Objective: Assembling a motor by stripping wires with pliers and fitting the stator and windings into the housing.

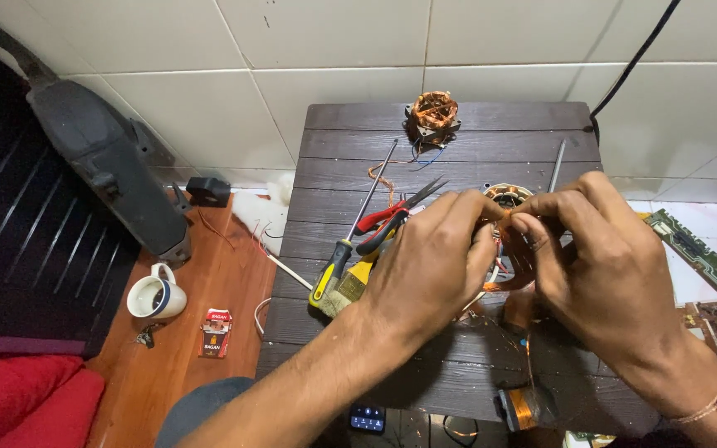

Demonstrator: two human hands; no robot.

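Left hand [429, 265] and right hand [595, 257] both pinch copper wire [504, 217] above the table [458, 149] centre, fingertips nearly touching, screwdriver [350, 236] near its left edge.

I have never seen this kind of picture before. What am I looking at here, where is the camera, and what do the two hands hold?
There is one picture, taken by a camera worn on a person's head, looking down at their own bare hands over a small dark wooden table.

The left hand and right hand meet in the middle, and their fingers pinch thin copper wire just in front of a round motor part, mostly hidden.

On the table lie a yellow-handled screwdriver, red-handled scissors, a small brush, a wound copper coil at the far edge and a spool of copper wire at the near edge.

To the left, on a lower wooden surface, stands a white cup.
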